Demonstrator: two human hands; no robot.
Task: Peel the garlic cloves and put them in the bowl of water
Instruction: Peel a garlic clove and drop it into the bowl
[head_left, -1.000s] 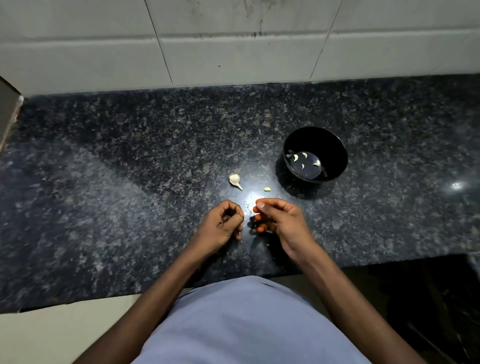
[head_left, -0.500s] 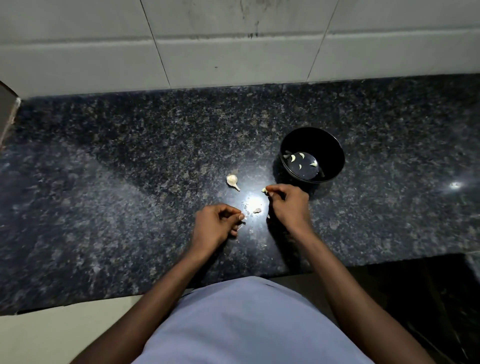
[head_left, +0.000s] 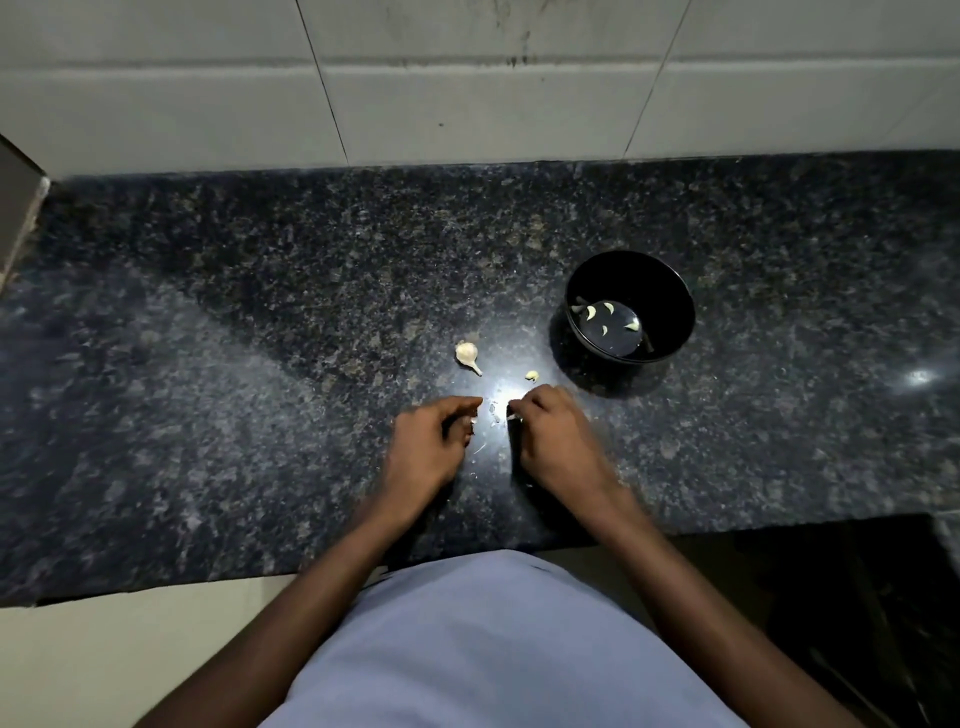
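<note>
Dark speckled granite countertop (head_left: 218, 395) runs the full width, with a pale tiled wall (head_left: 467, 93) behind it. Both bare forearms reach forward from the person's light blue shirt (head_left: 493, 639) and converge near the counter's middle, wrists low, knuckles up.

Round black bowl of water (head_left: 670, 291) sits right of and beyond the hands, apart from both; several peeled pale garlic cloves (head_left: 590, 312) float in it. Small whitish garlic bulb remnant with stem (head_left: 467, 353) lies on the counter beyond the left hand, not touched. Single small yellowish loose clove (head_left: 531, 375) lies just beyond the right hand, between it and the bowl, near but not touched.

Left hand (head_left: 431, 447) has its fingers curled inward, a small pale bit showing at the fingertips; what it grips is too small to tell. Right hand (head_left: 550, 436) has its fingers curled down toward the counter, a thin whitish sliver at the fingertips, seemingly pinched; can't tell if it is skin or clove. Tiny pale skin flecks (head_left: 493, 410) lie on the counter in the gap between the two hands.
</note>
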